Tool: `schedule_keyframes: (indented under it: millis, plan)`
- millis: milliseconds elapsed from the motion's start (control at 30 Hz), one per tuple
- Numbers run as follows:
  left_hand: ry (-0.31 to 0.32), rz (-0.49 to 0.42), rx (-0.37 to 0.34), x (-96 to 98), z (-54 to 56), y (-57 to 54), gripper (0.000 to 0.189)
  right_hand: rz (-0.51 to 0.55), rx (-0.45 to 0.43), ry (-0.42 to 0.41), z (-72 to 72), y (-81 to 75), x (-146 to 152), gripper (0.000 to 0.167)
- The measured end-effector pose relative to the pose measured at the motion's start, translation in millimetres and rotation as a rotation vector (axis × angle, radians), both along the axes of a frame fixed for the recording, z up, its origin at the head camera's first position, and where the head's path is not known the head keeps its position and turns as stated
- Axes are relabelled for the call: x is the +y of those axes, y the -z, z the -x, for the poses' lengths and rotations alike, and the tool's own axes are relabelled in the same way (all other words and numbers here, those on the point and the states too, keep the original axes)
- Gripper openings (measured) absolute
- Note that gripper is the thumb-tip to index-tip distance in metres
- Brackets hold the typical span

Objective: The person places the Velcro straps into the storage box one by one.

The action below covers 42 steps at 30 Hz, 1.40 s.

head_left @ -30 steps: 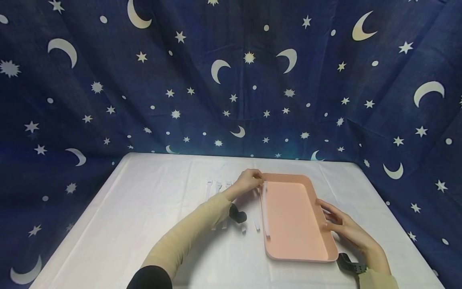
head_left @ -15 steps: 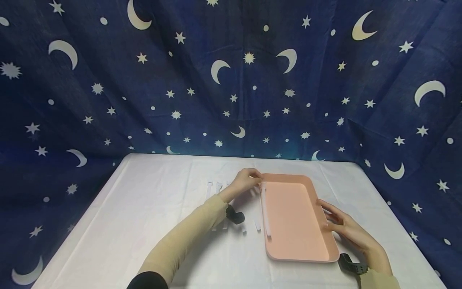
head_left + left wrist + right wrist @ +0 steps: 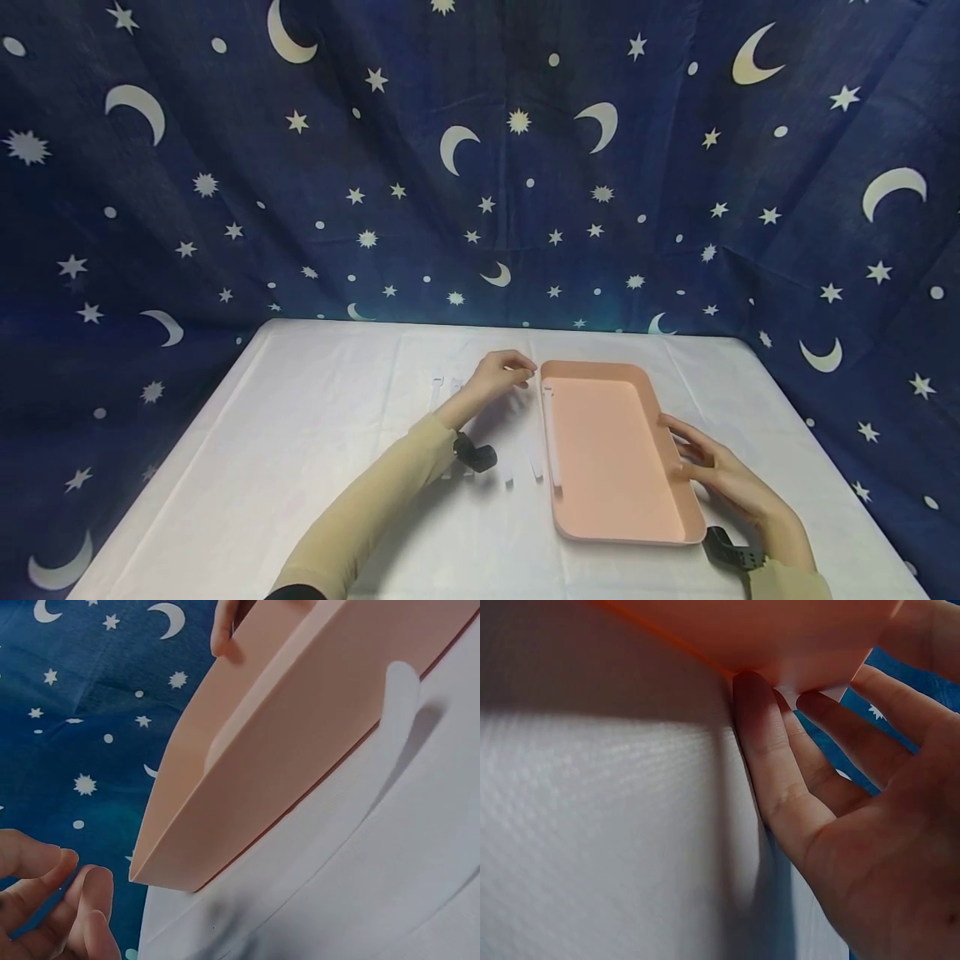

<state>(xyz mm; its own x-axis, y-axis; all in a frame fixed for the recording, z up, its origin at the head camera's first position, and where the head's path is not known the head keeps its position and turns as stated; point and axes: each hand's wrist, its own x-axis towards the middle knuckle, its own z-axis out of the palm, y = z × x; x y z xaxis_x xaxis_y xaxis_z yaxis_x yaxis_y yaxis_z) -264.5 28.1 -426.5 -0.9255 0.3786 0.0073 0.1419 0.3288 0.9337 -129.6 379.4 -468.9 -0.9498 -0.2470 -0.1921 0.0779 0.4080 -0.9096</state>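
A pink tray [image 3: 615,450] lies on the table, and a white strap with a slotted head [image 3: 552,442] rests lengthwise inside it along the left wall. Just off the tray's far left corner is my left hand [image 3: 495,375], its fingers loosely bent and holding nothing. The left wrist view shows a gap between that hand's thumb and fingers [image 3: 94,892]. My right hand [image 3: 723,479] touches the tray's right wall, with fingers spread along it. In the right wrist view, fingertips of the right hand [image 3: 900,825] meet the outer wall low down.
Several more white straps lie left of the tray, partly behind the left forearm. One strap [image 3: 536,465] is close beside the tray wall; another strap [image 3: 437,390] lies farther left. A white cloth [image 3: 247,467] covers the table, and a dark blue curtain [image 3: 480,208] hangs behind.
My left hand has let go of the strap, which now lies lower against the tray's left wall. That hand has drawn back left, off the rim. My right hand has stayed put.
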Motion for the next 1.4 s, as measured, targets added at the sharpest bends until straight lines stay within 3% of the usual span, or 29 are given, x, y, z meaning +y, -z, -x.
schedule_keyframes:
  millis: [500, 800, 1100, 1400]
  plan:
    - [-0.032, -0.047, -0.057, -27.5, -11.5, 6.1, 0.021, -0.022, 0.046, -0.019, 0.1, 2.0, 1.5, 0.075]
    - [-0.091, -0.063, -0.075, -48.4, -13.9, 13.1, 0.021, -0.019, 0.010, -0.003, 1.1, 0.9, 0.6, 0.078]
    - [-0.164, -0.064, -0.085, -68.7, -13.9, 11.3, 0.020, -0.035, -0.010, 0.008, 2.1, 2.1, 1.5, 0.078]
    - [-0.229, -0.025, -0.079, -94.1, -4.4, 15.1, 0.021, -0.022, 0.000, -0.002, 1.2, 1.7, 1.2, 0.077]
